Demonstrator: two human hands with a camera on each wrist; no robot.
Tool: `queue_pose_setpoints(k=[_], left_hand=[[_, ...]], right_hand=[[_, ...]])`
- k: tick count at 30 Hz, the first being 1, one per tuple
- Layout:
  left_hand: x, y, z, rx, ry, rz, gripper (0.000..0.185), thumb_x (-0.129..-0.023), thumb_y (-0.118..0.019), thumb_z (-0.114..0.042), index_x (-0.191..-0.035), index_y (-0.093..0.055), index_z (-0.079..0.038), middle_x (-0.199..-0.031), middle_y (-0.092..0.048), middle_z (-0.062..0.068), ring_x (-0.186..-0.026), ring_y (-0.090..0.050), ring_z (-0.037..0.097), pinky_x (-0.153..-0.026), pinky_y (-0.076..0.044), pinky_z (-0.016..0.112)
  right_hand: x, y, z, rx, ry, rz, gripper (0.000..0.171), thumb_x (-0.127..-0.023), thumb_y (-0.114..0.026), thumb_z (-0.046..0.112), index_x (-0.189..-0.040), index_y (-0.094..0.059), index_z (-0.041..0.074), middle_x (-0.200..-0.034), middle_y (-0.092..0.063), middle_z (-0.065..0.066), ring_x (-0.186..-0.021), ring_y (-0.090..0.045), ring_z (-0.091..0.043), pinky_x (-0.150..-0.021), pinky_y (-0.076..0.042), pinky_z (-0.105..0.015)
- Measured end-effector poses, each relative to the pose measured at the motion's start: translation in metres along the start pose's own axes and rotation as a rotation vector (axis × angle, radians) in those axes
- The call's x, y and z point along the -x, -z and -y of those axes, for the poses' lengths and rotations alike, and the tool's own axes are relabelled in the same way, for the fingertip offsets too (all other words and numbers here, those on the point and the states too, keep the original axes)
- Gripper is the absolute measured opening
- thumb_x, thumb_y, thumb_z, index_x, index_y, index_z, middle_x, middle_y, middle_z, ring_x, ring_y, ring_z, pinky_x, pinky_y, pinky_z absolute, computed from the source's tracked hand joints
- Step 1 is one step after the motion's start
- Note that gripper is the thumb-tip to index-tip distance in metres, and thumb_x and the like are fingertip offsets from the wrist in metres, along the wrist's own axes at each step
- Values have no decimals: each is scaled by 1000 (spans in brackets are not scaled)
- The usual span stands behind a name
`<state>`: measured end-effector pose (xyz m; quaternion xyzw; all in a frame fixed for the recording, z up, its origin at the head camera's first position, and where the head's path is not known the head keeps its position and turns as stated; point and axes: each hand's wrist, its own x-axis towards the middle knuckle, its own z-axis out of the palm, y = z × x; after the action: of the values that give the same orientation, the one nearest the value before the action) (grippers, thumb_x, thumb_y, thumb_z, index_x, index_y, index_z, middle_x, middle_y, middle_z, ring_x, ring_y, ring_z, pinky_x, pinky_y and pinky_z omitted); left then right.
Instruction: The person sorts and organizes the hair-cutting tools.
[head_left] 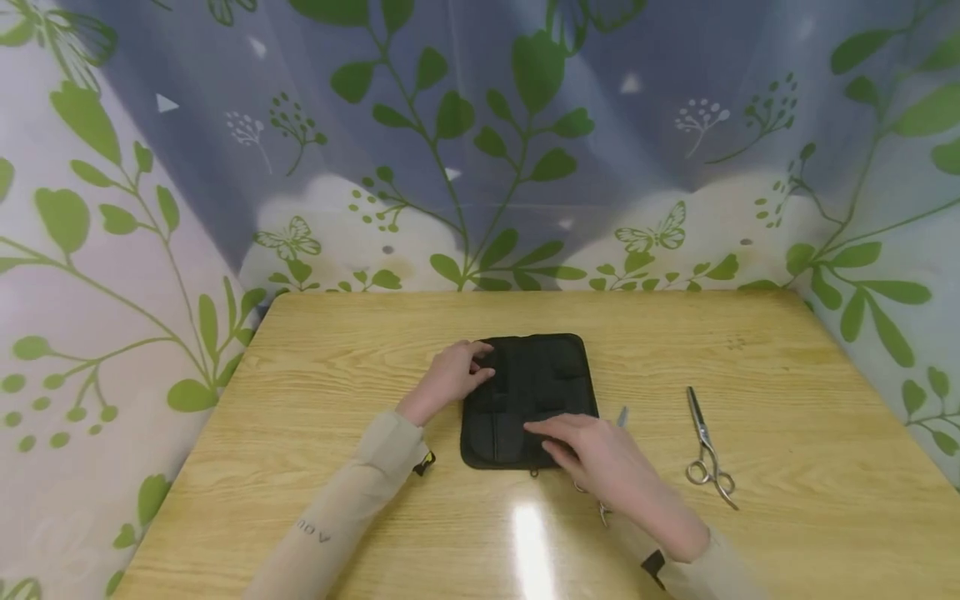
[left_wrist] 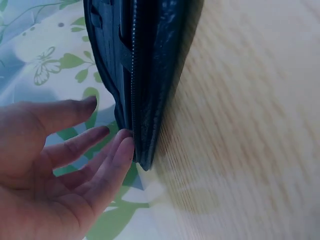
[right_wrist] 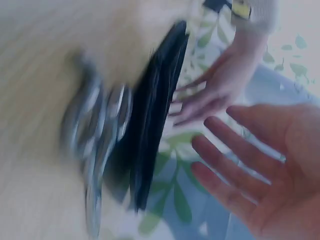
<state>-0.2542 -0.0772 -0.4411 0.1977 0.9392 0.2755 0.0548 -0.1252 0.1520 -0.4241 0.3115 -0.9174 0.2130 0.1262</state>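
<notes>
A black zip case lies flat in the middle of the wooden table. My left hand rests against the case's left edge with straight fingers; in the left wrist view its fingertips touch the zipped edge of the case. Over the case's near right corner my right hand hovers or rests with fingers spread; in the right wrist view this hand is flat and holds nothing. A pair of silver scissors lies partly hidden under my right hand, blurred in the right wrist view.
A second pair of silver scissors lies on the table to the right of the case. A curtain with green leaves hangs around the back and both sides of the table.
</notes>
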Motion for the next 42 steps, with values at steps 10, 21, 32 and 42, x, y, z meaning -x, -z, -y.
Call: queue_pose_setpoints(k=[10,21,32,42], left_hand=[[23,6,3,-38,126,-110,49,-95,-73,-15,-136,-56,5,-113,-65,21,-100,-65,32,-84,-56,44],[38,-2,8,-126,109,-4,42,-91,-78,-18,-124,-67,4,-77,-58,-3,-81,-57,18,-82,-51,37],[41,-6,8,-80,101,-16,43,-91,-78,-14,-126,-66,7,-84,-60,1,-76,-50,15,-69,-45,29],[42,-5,5,-107,110,-8,42,-93,-76,-20,-125,-68,5,-86,-61,3,-75,-51,16,-66,-44,29]], right_hand=[[45,56,-59,252,-341,-182,42,-87,-79,7,-126,-66,1,-99,-64,-21,-51,-45,-13,-39,-30,-23],[90,64,-107,289,-602,223,42,-94,-70,20,-117,-61,-14,-90,-58,-28,-60,-48,-21,-46,-42,-34],[91,50,-114,259,-569,240,28,-92,-70,12,-99,-64,-14,-71,-53,-10,-56,-45,-19,-44,-40,-31],[83,52,-113,192,-682,286,37,-88,-66,8,-117,-62,-14,-71,-51,-7,-58,-45,-19,-45,-38,-31]])
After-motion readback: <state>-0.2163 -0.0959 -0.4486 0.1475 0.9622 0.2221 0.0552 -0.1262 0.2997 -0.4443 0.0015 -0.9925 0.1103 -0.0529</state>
